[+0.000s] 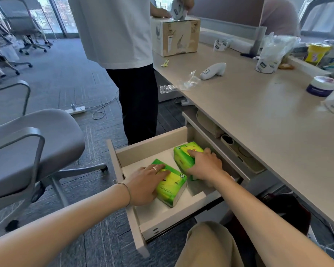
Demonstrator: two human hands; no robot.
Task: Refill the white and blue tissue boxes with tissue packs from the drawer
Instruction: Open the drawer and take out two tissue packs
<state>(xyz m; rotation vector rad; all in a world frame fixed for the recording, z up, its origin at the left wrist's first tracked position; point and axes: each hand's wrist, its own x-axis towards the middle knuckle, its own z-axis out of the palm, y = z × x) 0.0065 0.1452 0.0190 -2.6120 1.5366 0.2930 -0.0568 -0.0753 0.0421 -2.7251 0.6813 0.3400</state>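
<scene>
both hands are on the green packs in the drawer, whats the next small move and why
Probably close each grip and lift both packs straight up. The left hand lies on the near pack, the right hand on the far pack, and the drawer is open with nothing over them.

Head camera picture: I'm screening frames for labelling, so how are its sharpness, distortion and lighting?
Head view: wide-angle bending curves the desk edge and stretches the forearms; both tissue packs, left and right, under the left hand and right hand, are sharp enough; the windows are overexposed; the drawer is evenly lit.
</scene>
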